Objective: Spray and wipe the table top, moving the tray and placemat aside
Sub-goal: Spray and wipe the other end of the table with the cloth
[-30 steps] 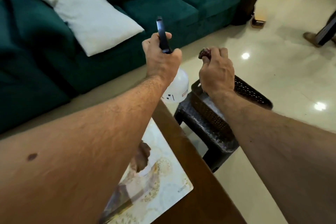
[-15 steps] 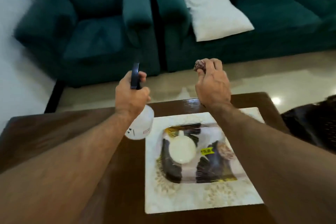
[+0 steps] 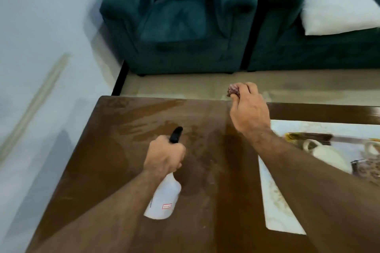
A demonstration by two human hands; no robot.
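"Two hands over one table (image 3: 127,170), seen from the head camera. How is each one occupied?"

"The left hand (image 3: 164,159) has its fingers curled round the neck of one white spray bottle (image 3: 163,199), black nozzle pointing away over the bare wood. The right hand (image 3: 248,111) hangs near the far edge with its fingers closed on one small bunched cloth (image 3: 233,90); only a bit of it shows past the fingertips."

"And the placemat and tray?"

"One pale placemat (image 3: 273,209) lies on the right part of the table, partly under the right forearm. On it sits one tray (image 3: 339,150), blurred and cut off by the frame's right side."

"What about edges and open room?"

"The table's left and far edges are both in view, meeting at one corner. A broad stretch of brown wood lies bare left of the placemat, streaked and shiny. Beyond the far edge is a strip of floor, then one green armchair (image 3: 181,18) and one sofa (image 3: 287,47) with one white cushion (image 3: 333,0)."
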